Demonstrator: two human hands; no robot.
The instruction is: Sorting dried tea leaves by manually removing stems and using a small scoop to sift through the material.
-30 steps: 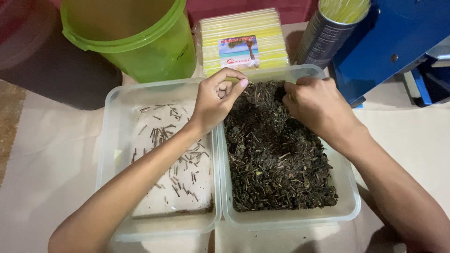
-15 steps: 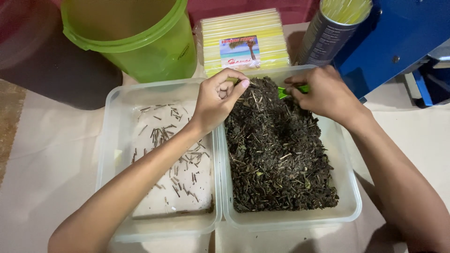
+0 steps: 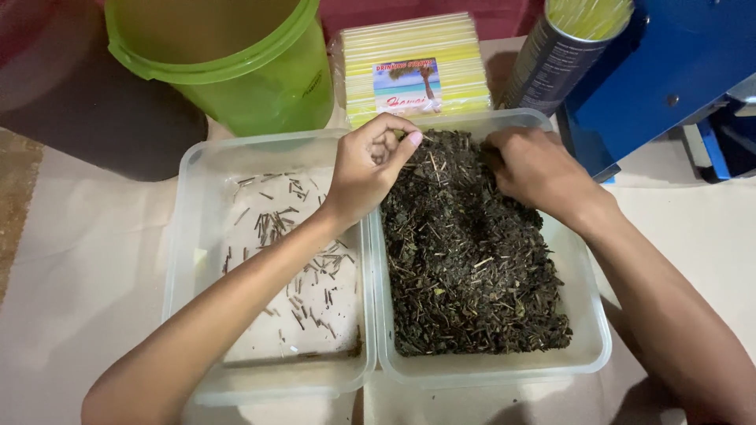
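On a pale covered table, two clear plastic tubs stand side by side, their long walls touching. The right tub is filled with a dark heap of dried leaves mixed with thin stems. The left tub holds only scattered short brown stem pieces on its white bottom.

The left hand hangs over the far end of the wall where the two tubs meet. Its fingers are curled into a loose fist, and the thumb presses against the forefinger at the edge of the leaf heap; something very small may be pinched there, but I cannot tell for sure. The right hand lies palm down on the far part of the leaf heap. Its fingertips are bent down into the leaves and hidden, so I cannot tell whether they grip anything.

Behind the tubs, a green plastic bucket stands at the far left, next to a flat pack of yellow drinking straws. To the right of the pack stands a dark round can with yellow straws in it, just beside a blue machine.
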